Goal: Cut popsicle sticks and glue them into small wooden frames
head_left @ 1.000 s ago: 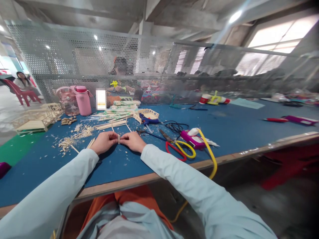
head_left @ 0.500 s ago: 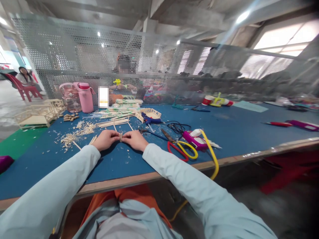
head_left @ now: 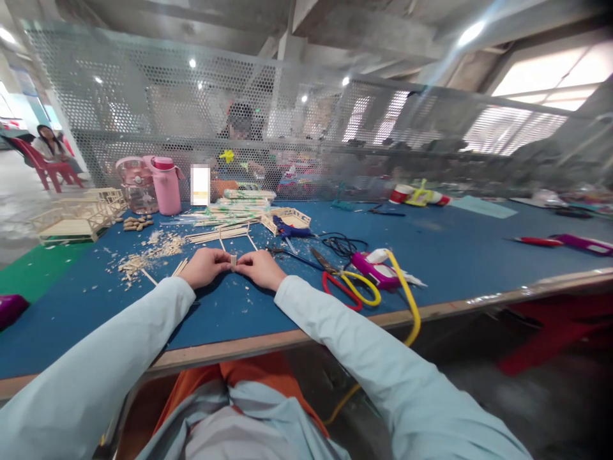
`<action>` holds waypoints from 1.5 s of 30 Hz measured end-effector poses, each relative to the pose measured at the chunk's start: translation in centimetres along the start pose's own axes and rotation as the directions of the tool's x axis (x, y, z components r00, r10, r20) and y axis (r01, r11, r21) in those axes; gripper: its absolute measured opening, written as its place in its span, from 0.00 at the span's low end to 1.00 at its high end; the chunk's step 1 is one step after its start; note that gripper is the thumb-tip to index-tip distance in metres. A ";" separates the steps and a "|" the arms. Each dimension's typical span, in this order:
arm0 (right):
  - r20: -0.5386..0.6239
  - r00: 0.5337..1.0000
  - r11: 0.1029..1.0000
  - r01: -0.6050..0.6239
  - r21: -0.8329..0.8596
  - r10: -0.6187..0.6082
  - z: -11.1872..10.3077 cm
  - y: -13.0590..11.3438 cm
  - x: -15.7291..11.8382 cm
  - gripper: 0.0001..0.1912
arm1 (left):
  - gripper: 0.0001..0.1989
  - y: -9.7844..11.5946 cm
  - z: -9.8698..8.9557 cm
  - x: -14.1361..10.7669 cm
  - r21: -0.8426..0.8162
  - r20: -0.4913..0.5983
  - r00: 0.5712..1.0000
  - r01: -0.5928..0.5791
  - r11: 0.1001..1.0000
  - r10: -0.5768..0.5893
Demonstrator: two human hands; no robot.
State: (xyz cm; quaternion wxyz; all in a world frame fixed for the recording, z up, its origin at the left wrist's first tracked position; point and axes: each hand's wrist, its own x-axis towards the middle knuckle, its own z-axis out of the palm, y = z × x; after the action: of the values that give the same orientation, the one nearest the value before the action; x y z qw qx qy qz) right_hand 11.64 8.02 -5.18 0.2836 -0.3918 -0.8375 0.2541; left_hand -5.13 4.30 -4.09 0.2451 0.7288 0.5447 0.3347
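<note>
My left hand (head_left: 205, 267) and my right hand (head_left: 262, 268) meet over the blue table, fingers pinched from both sides on a small bundle of short wooden sticks (head_left: 234, 260). The bundle stands upright between the fingertips. Just beyond them, a thin stick frame (head_left: 234, 234) rises from the table. Loose long sticks (head_left: 223, 234) lie behind it. Left of my left hand are wood scraps (head_left: 136, 265) and a few sticks. To the right of my right hand lie pliers (head_left: 297, 257) and scissors (head_left: 352, 284) with red and yellow handles.
A blue glue gun (head_left: 293, 229) lies by a hexagonal stick tray (head_left: 299, 217). Stick-built models (head_left: 71, 223), peanuts (head_left: 137, 223) and pink bottles (head_left: 166, 188) stand at left. A purple box (head_left: 376, 271) with a yellow strap sits right. A perforated metal screen (head_left: 311, 134) borders the back.
My hands keep the same pinch on the stick bundle, with no clear movement. The whole view has shifted very slightly.
</note>
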 end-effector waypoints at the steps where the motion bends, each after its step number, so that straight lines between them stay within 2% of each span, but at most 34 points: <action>1: 0.000 1.000 1.000 -0.002 -0.001 0.002 0.0 0.0 0.0 0.08 | 0.13 0.0 0.0 0.0 0.003 -0.006 1.000 0.003 1.000 -0.003; 11: 0.005 1.000 1.000 -0.002 -0.027 0.002 0.0 -0.1 0.0 0.07 | 0.15 0.1 0.1 0.1 0.052 0.003 1.000 0.029 0.998 -0.029; 20: 0.017 1.000 0.997 0.024 -0.077 -0.023 -0.1 -0.2 0.0 0.07 | 0.14 0.4 -0.1 0.0 0.249 0.053 0.999 -0.020 0.968 0.008; 32: 0.038 0.998 0.992 0.048 -0.118 -0.044 -0.2 -0.4 0.0 0.07 | 0.12 0.7 0.5 -0.4 0.448 0.038 0.999 -0.042 0.893 0.028; 42: 0.042 0.998 0.985 0.056 -0.162 -0.050 -0.3 -0.5 0.0 0.07 | 0.13 1.0 0.3 -0.4 0.448 0.072 0.996 -0.072 0.891 0.044; 45: 0.046 0.998 0.981 0.057 -0.183 -0.050 -0.3 -0.5 0.0 0.08 | 0.16 1.1 0.4 -0.5 0.436 0.064 0.998 -0.054 0.898 0.029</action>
State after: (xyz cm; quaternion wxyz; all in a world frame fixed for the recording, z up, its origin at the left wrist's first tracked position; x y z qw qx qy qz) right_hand 11.60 7.79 -4.66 0.2355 -0.3883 -0.8734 0.1759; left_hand -4.19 3.52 -3.69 0.0831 0.7858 0.5831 0.1886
